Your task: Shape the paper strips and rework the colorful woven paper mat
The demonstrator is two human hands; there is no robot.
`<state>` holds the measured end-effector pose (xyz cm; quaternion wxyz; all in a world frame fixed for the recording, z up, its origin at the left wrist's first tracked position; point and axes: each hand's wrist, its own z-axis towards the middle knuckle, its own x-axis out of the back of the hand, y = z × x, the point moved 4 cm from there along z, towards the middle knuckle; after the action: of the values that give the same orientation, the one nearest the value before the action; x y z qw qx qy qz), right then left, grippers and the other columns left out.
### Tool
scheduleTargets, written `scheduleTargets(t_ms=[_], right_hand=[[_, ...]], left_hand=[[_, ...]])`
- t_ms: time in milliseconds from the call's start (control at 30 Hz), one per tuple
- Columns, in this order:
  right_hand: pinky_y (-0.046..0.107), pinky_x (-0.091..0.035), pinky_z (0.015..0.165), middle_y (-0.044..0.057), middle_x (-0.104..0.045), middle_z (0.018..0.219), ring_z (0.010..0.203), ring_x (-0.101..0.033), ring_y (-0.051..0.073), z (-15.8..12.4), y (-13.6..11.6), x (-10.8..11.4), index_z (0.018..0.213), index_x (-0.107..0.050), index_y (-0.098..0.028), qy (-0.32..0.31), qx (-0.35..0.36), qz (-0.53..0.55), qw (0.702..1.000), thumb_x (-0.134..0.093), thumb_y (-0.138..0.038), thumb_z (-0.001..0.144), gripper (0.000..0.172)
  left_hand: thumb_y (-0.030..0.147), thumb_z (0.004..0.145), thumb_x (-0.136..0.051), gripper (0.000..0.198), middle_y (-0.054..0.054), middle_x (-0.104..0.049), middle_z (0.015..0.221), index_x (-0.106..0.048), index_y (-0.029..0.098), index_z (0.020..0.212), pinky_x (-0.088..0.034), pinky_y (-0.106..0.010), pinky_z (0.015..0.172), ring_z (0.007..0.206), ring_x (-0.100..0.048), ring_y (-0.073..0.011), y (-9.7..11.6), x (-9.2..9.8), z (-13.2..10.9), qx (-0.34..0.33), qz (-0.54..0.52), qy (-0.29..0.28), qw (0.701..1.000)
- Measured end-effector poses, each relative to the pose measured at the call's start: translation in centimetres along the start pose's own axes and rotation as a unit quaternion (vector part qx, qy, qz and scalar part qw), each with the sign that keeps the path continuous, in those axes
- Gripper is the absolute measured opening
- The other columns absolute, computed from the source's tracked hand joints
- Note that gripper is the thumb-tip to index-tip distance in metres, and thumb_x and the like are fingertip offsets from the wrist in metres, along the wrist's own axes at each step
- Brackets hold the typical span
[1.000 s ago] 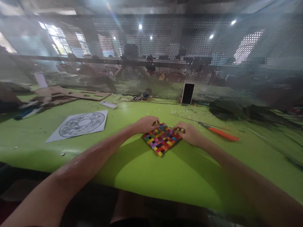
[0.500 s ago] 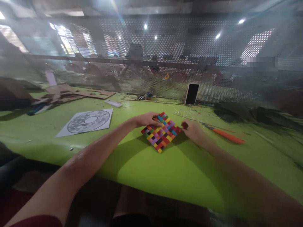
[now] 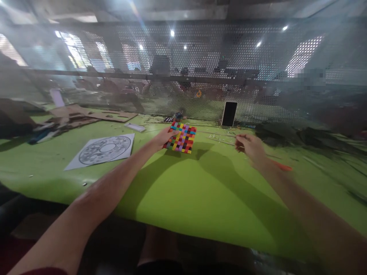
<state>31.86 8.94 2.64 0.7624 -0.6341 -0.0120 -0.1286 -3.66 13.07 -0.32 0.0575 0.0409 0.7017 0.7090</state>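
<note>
Woven square (image 3: 184, 140): looks fully interlaced; remaining work unclear. Left hand (image 3: 164, 138) grips its 9 o'clock edge; right hand (image 3: 250, 147), toward 3 o'clock, curled, contents indiscernible.

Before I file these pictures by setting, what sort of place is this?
Probably a craft workshop: a glossy green table, flat brown cardboard-like pieces and a square multicoloured woven piece in the left hand.

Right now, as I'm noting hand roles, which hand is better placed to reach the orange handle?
Probably the right hand: it's nearer the orange handle, though whether it holds something is unclear. The left hand grips the woven square.
</note>
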Motion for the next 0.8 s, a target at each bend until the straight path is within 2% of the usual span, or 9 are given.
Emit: scheduleTargets(t_ms=[133,233,367,433,467,567,667,733,800], right_hand=[[0.028,-0.049,0.054,0.004,-0.063,0.075,0.064,-0.060,0.015,-0.1,-0.5,0.5,0.080,-0.058,-0.022,-0.022,0.008,0.029,0.999,-0.076,-0.040,0.075,0.026],[0.029,-0.051,0.058,0.005,-0.064,0.080,0.071,-0.062,0.017,-0.1,-0.9,0.5,0.078,-0.056,-0.023,-0.041,0.009,0.045,0.998,-0.077,-0.040,0.074,0.027],[0.032,-0.055,0.071,0.006,-0.067,0.088,0.080,-0.065,0.018,-0.4,-1.6,0.4,0.077,-0.053,-0.022,-0.040,-0.012,0.119,0.992,-0.069,-0.031,0.080,0.018],[0.032,-0.055,0.073,0.006,-0.065,0.082,0.076,-0.064,0.016,-0.8,-1.9,0.1,0.078,-0.052,-0.022,-0.049,-0.037,0.133,0.989,-0.062,-0.026,0.085,0.013],[0.031,-0.055,0.070,0.005,-0.062,0.077,0.070,-0.061,0.015,-1.0,-1.9,-0.1,0.079,-0.052,-0.021,-0.057,-0.051,0.129,0.989,-0.059,-0.024,0.086,0.010],[0.028,-0.044,0.052,-0.001,-0.051,0.061,0.051,-0.048,0.011,-1.5,-1.6,-0.8,0.085,-0.055,-0.019,-0.096,-0.085,0.077,0.989,-0.057,-0.018,0.087,0.003],[0.026,-0.033,0.043,-0.003,-0.048,0.054,0.045,-0.042,0.011,-1.6,-1.1,-1.5,0.092,-0.058,-0.017,-0.121,-0.063,-0.061,0.989,-0.060,-0.018,0.087,0.006],[0.024,-0.033,0.041,-0.004,-0.049,0.055,0.045,-0.042,0.011,-1.6,-1.0,-1.8,0.094,-0.058,-0.018,-0.101,-0.023,-0.132,0.986,-0.064,-0.018,0.085,0.011],[0.023,-0.039,0.043,-0.002,-0.055,0.065,0.052,-0.049,0.012,-1.8,-1.1,-2.3,0.098,-0.059,-0.019,-0.094,0.014,-0.144,0.985,-0.066,-0.021,0.085,0.016]], left_hand=[[0.023,0.072,-0.086,0.051,-0.011,-0.076,0.108,-0.059,0.018,0.116,-0.067,-0.036,0.066,0.079,-0.076,-0.0216,0.1,-0.8,-0.2,-0.026,-0.022,-0.025,0.999],[0.017,0.067,-0.088,0.056,-0.013,-0.075,0.110,-0.060,0.015,0.116,-0.067,-0.036,0.071,0.083,-0.076,-0.0222,0.1,-1.8,-0.4,-0.033,-0.038,-0.056,0.997],[0.014,0.068,-0.086,0.057,-0.014,-0.075,0.113,-0.060,0.016,0.118,-0.066,-0.037,0.072,0.085,-0.076,-0.0233,0.0,-3.3,-0.9,-0.013,-0.051,-0.089,0.995],[0.015,0.070,-0.084,0.055,-0.013,-0.076,0.111,-0.059,0.017,0.120,-0.066,-0.038,0.072,0.085,-0.076,-0.0238,-0.1,-3.9,-1.2,0.002,-0.049,-0.093,0.994],[0.016,0.072,-0.083,0.054,-0.013,-0.076,0.111,-0.059,0.017,0.120,-0.066,-0.039,0.073,0.085,-0.076,-0.0239,-0.1,-4.1,-1.3,0.008,-0.047,-0.092,0.995],[0.020,0.076,-0.081,0.048,-0.013,-0.076,0.111,-0.060,0.016,0.119,-0.065,-0.040,0.077,0.088,-0.076,-0.0236,-0.2,-4.7,-1.7,0.021,-0.048,-0.101,0.994],[0.022,0.077,-0.081,0.043,-0.014,-0.076,0.112,-0.064,0.015,0.116,-0.063,-0.038,0.085,0.092,-0.075,-0.0222,-0.3,-5.6,-2.2,0.031,-0.051,-0.144,0.988],[0.023,0.076,-0.082,0.039,-0.013,-0.076,0.109,-0.067,0.014,0.111,-0.062,-0.037,0.086,0.089,-0.075,-0.0207,-0.3,-6.3,-2.8,0.041,-0.036,-0.175,0.983],[0.025,0.075,-0.083,0.038,-0.012,-0.077,0.104,-0.070,0.014,0.109,-0.061,-0.035,0.083,0.084,-0.074,-0.0193,-0.1,-7.0,-3.5,0.044,-0.008,-0.196,0.980]])
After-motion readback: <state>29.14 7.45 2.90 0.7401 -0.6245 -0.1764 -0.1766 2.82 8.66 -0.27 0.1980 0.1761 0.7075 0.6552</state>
